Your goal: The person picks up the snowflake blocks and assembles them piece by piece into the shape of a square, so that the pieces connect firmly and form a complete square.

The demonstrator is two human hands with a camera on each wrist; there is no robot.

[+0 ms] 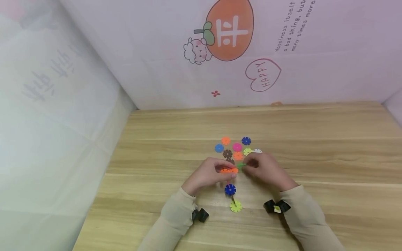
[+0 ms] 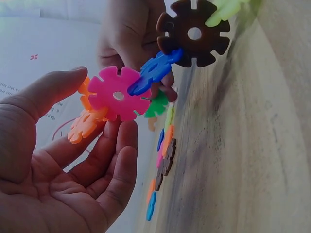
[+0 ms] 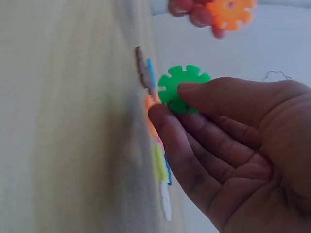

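Note:
My left hand (image 1: 204,174) holds a chain of notched plastic discs by its orange discs (image 2: 86,125), thumb on one side and fingers on the other. From there the chain runs through a pink disc (image 2: 104,92), a blue disc (image 2: 154,73) and a brown disc (image 2: 176,46) to a yellow disc (image 1: 236,206) at the near end. Between thumb and index finger, my right hand (image 1: 267,170) pinches a single green disc (image 3: 170,90). The green disc is close to the right of the orange discs in the head view.
Several loose discs lie on the wooden table beyond my hands, among them an orange disc (image 1: 225,140), a light blue disc (image 1: 219,148), a dark blue disc (image 1: 246,141) and a white disc (image 1: 258,151). A printed cloth (image 1: 163,69) hangs behind the table.

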